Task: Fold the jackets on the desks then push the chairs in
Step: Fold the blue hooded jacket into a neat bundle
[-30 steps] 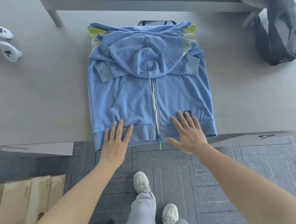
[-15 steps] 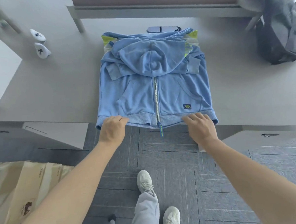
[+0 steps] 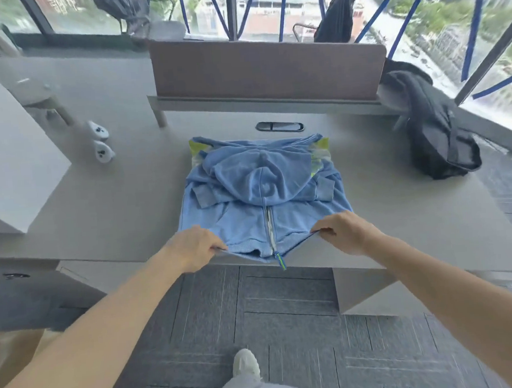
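A light blue zip hoodie (image 3: 257, 193) lies front up on the grey desk (image 3: 122, 209), sleeves folded in and hood laid flat over the chest. Its bottom hem is raised off the desk's near edge. My left hand (image 3: 192, 248) pinches the hem's left corner and my right hand (image 3: 340, 231) pinches the right corner. The zip pull hangs down between them. A dark jacket (image 3: 435, 139) lies crumpled at the desk's far right corner.
A brown divider panel (image 3: 267, 68) closes off the back of the desk. Two white controllers (image 3: 101, 142) sit at the left, beside a white box (image 3: 7, 168). Chairs draped with dark garments (image 3: 335, 9) stand by the windows. Cardboard boxes sit on the floor at lower left.
Both hands went from lying flat on the hem to gripping its corners and lifting it. My view rose, bringing the divider and the windows into sight.
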A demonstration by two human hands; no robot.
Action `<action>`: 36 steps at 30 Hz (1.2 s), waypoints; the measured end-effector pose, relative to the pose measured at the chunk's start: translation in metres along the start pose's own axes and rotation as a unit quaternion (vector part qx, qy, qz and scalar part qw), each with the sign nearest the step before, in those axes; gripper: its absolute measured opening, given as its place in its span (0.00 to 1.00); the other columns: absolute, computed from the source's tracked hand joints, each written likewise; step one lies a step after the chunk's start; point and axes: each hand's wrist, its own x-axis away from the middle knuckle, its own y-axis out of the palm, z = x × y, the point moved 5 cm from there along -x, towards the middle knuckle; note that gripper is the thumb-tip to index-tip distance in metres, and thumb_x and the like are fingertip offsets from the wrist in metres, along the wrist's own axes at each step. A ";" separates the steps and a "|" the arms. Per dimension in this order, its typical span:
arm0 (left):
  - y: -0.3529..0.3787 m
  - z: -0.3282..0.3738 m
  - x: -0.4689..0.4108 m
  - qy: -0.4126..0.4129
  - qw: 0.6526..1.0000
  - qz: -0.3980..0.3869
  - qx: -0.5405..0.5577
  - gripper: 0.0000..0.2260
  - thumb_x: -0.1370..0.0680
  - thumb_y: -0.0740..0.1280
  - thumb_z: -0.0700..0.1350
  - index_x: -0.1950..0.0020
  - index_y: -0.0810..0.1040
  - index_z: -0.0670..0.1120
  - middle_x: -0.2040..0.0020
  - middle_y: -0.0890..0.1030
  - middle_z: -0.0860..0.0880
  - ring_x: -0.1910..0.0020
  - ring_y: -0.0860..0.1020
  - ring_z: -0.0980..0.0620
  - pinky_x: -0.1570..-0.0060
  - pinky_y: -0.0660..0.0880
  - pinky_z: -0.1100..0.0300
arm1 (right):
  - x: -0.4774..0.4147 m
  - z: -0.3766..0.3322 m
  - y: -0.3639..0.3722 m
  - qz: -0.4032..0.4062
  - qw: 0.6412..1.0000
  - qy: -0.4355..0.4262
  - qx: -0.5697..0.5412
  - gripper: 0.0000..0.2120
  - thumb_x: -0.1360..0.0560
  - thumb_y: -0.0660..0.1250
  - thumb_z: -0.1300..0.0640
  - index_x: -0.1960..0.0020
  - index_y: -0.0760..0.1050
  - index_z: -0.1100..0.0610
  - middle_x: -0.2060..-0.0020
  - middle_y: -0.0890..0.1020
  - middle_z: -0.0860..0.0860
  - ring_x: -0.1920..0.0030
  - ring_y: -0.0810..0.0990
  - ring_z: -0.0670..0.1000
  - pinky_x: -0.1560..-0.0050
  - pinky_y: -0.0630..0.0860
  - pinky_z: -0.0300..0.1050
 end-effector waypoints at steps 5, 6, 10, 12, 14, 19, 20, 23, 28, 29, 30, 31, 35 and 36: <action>-0.051 -0.012 -0.037 0.026 0.999 -0.025 0.037 0.11 0.19 0.64 0.46 0.41 0.83 0.56 0.45 0.84 0.57 0.49 0.79 0.56 0.48 0.74 0.57 | -0.031 -0.004 -0.043 -0.009 1.000 0.018 -0.007 0.09 0.21 0.68 0.59 0.44 0.84 0.52 0.63 0.77 0.42 0.60 0.74 0.47 0.62 0.68 0.29; -0.064 -0.014 -0.048 0.026 0.999 -0.013 0.043 0.11 0.19 0.64 0.46 0.43 0.84 0.56 0.47 0.84 0.59 0.50 0.79 0.57 0.49 0.73 0.59 | -0.043 -0.004 -0.053 0.006 1.000 0.019 -0.007 0.09 0.21 0.68 0.58 0.44 0.84 0.51 0.62 0.78 0.42 0.59 0.74 0.47 0.59 0.70 0.33; -0.112 -0.025 -0.090 0.015 0.999 0.031 0.034 0.11 0.21 0.64 0.44 0.46 0.84 0.56 0.50 0.83 0.58 0.49 0.78 0.53 0.47 0.75 0.55 | -0.098 -0.001 -0.087 0.028 0.999 0.025 -0.007 0.07 0.22 0.68 0.55 0.46 0.83 0.49 0.60 0.79 0.44 0.56 0.75 0.50 0.49 0.77 0.49; -0.129 -0.033 -0.115 0.002 0.999 0.038 0.023 0.11 0.20 0.63 0.44 0.44 0.82 0.55 0.48 0.82 0.55 0.49 0.76 0.52 0.46 0.75 0.53 | -0.126 0.004 -0.099 0.026 0.999 0.025 -0.003 0.07 0.21 0.67 0.55 0.47 0.83 0.50 0.60 0.79 0.46 0.55 0.74 0.51 0.50 0.76 0.47; -0.137 -0.047 -0.143 -0.018 0.999 0.034 0.009 0.11 0.19 0.62 0.45 0.44 0.81 0.56 0.47 0.80 0.54 0.50 0.75 0.52 0.46 0.76 0.51 | -0.154 0.017 -0.108 0.023 1.000 0.019 -0.002 0.05 0.21 0.67 0.56 0.52 0.82 0.52 0.63 0.79 0.47 0.57 0.73 0.51 0.54 0.73 0.46; -0.147 -0.090 -0.225 -0.075 0.996 0.045 -0.014 0.12 0.20 0.59 0.40 0.48 0.78 0.55 0.47 0.80 0.51 0.52 0.77 0.47 0.54 0.76 0.51 | -0.237 0.066 -0.126 -0.006 0.998 0.055 -0.021 0.13 0.23 0.65 0.59 0.66 0.76 0.48 0.69 0.77 0.46 0.65 0.73 0.50 0.61 0.71 0.45; -0.147 -0.097 -0.243 -0.078 0.996 0.038 -0.012 0.12 0.21 0.59 0.38 0.47 0.78 0.53 0.47 0.80 0.51 0.52 0.77 0.47 0.54 0.76 0.51 | -0.259 0.077 -0.126 -0.018 0.998 0.054 -0.002 0.09 0.23 0.64 0.58 0.61 0.78 0.51 0.65 0.80 0.48 0.60 0.76 0.53 0.60 0.71 0.45; -0.144 -0.117 -0.301 -0.098 0.995 0.009 -0.033 0.11 0.24 0.60 0.36 0.48 0.77 0.49 0.49 0.80 0.49 0.52 0.78 0.46 0.54 0.76 0.50 | -0.329 0.104 -0.119 -0.059 0.994 0.066 0.062 0.06 0.20 0.61 0.56 0.51 0.77 0.51 0.55 0.78 0.51 0.54 0.75 0.56 0.57 0.70 0.47; -0.127 -0.143 -0.386 -0.146 0.977 -0.028 -0.150 0.14 0.26 0.64 0.36 0.48 0.73 0.54 0.47 0.77 0.51 0.45 0.77 0.46 0.54 0.62 0.54 | -0.428 0.130 -0.083 -0.104 0.979 0.052 0.166 0.09 0.21 0.60 0.62 0.49 0.77 0.52 0.51 0.79 0.52 0.49 0.80 0.58 0.55 0.72 0.46; -0.122 -0.148 -0.398 -0.153 0.975 -0.026 -0.160 0.14 0.26 0.64 0.36 0.46 0.74 0.54 0.45 0.77 0.51 0.44 0.77 0.46 0.53 0.61 0.53 | -0.437 0.136 -0.074 -0.112 0.975 0.052 0.186 0.09 0.22 0.61 0.63 0.49 0.76 0.51 0.51 0.78 0.51 0.46 0.80 0.57 0.54 0.70 0.45; -0.115 -0.152 -0.409 -0.161 0.973 -0.029 -0.164 0.15 0.26 0.65 0.36 0.44 0.74 0.52 0.45 0.76 0.50 0.43 0.76 0.46 0.52 0.61 0.53 | -0.443 0.141 -0.065 -0.122 0.970 0.052 0.205 0.10 0.23 0.61 0.64 0.49 0.75 0.50 0.52 0.78 0.50 0.45 0.80 0.56 0.53 0.68 0.45; -0.107 -0.156 -0.416 -0.167 0.971 -0.030 -0.166 0.15 0.26 0.65 0.36 0.43 0.73 0.51 0.44 0.76 0.50 0.42 0.75 0.46 0.50 0.62 0.52 | -0.447 0.146 -0.055 -0.134 0.966 0.050 0.216 0.11 0.24 0.61 0.64 0.49 0.73 0.48 0.50 0.79 0.49 0.44 0.80 0.55 0.51 0.67 0.46; -0.076 -0.160 -0.431 -0.207 0.964 0.016 -0.169 0.22 0.33 0.72 0.35 0.42 0.73 0.49 0.45 0.75 0.47 0.43 0.73 0.43 0.42 0.65 0.49 | -0.448 0.159 -0.014 -0.076 0.964 0.120 0.225 0.16 0.27 0.65 0.60 0.40 0.74 0.53 0.43 0.77 0.52 0.40 0.75 0.58 0.31 0.61 0.59; -0.073 -0.156 -0.433 -0.212 0.962 0.062 -0.160 0.23 0.37 0.73 0.33 0.45 0.74 0.47 0.48 0.75 0.45 0.45 0.73 0.41 0.43 0.67 0.47 | -0.446 0.155 -0.009 -0.018 0.968 0.128 0.216 0.17 0.30 0.68 0.60 0.41 0.74 0.56 0.44 0.77 0.55 0.41 0.75 0.60 0.29 0.61 0.62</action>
